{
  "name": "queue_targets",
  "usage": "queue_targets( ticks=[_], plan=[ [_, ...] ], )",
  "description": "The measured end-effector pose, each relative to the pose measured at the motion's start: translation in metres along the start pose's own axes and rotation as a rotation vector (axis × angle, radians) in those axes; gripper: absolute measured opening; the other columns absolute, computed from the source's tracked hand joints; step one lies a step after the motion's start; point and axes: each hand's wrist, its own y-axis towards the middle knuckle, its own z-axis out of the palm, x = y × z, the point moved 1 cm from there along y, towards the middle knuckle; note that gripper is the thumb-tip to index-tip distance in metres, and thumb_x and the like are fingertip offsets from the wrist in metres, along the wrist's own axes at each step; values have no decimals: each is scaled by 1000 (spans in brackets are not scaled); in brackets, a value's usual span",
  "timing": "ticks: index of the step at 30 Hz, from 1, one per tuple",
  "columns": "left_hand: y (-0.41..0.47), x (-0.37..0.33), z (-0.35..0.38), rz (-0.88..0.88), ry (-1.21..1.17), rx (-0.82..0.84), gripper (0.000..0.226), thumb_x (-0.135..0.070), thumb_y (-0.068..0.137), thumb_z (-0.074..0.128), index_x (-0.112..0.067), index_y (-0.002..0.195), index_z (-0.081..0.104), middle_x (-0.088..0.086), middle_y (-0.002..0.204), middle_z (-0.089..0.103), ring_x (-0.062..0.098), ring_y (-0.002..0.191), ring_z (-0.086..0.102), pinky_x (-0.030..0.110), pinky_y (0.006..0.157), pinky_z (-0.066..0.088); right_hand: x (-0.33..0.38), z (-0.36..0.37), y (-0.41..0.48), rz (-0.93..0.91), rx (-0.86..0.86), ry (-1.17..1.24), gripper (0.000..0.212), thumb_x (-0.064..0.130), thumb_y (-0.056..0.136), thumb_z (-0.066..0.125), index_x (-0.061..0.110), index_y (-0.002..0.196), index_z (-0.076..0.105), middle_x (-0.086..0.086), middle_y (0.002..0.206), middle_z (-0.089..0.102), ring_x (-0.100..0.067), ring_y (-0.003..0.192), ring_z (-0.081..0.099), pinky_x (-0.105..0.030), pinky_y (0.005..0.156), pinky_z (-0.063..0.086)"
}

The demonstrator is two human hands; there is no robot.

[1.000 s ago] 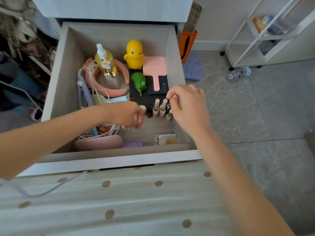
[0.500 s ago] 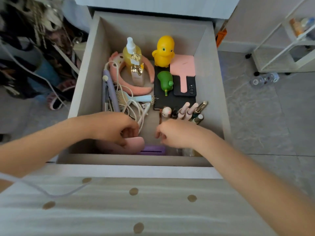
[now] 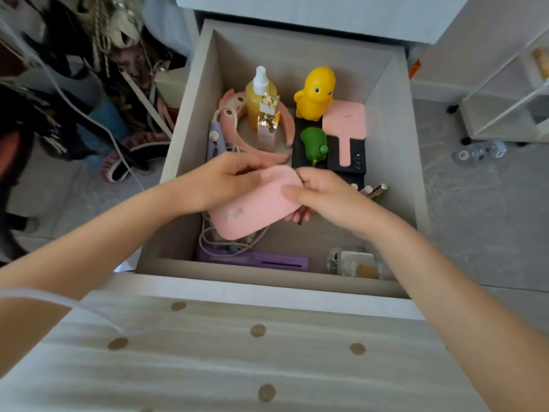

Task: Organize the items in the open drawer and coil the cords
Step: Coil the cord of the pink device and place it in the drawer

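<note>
1. Both hands, left hand [image 3: 219,181] and right hand [image 3: 322,193], close their fingers [image 3: 289,194] on a pink case [image 3: 255,206] above the drawer [image 3: 190,120].
2. Tangled white cords [image 3: 208,237] lie directly beneath; a purple comb [image 3: 267,260] sits nearer the drawer front.

You look down on a grey marbled tile floor [image 3: 475,221] in soft daylight. To your right stands a white wheeled shelf rack [image 3: 505,114], with a clear plastic bottle [image 3: 478,151] lying on the tiles near it. To your left, dark clothing [image 3: 74,84] is piled.
</note>
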Motion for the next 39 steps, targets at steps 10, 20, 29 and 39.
queue_targets(
  ticks=[10, 20, 29, 39],
  plan=[
    [-17, -11, -16, -29, -419, -18, 61, -66, 87, 20, -36, 134, 44, -16, 132, 56, 5, 125, 50, 37, 110, 26, 34, -19, -30, -74, -180, 654, 19, 21, 99, 39, 11, 98, 55, 3, 53, 51, -10, 50, 44, -21, 53, 38],
    [-51, -32, -1, -34, -185, -112, 68, -59, 90, 39, 4, 92, 67, -11, 75, 70, 1, 77, 63, 21, 85, 45, 96, -7, -84, -225, -277, 921, 28, 28, 100, 39, 7, 108, 55, 0, 64, 56, -11, 59, 52, -20, 56, 45],
    [-82, -96, -21, 117, -245, -454, 27, -7, 101, 36, -11, 82, 55, 5, 69, 47, 6, 59, 55, 17, 62, 52, 126, -8, -151, -282, -355, 895, 17, 24, 96, 45, 17, 109, 54, 0, 86, 72, -9, 74, 61, -22, 68, 46],
    [-140, -241, -41, 417, -178, -536, 27, -18, 102, 36, -18, 94, 62, -2, 66, 40, 7, 54, 34, 18, 54, 31, 160, 3, -223, -400, -248, 725, 54, 9, 75, 60, 14, 127, 50, 2, 106, 71, -11, 81, 66, -24, 69, 53]
  ],
)
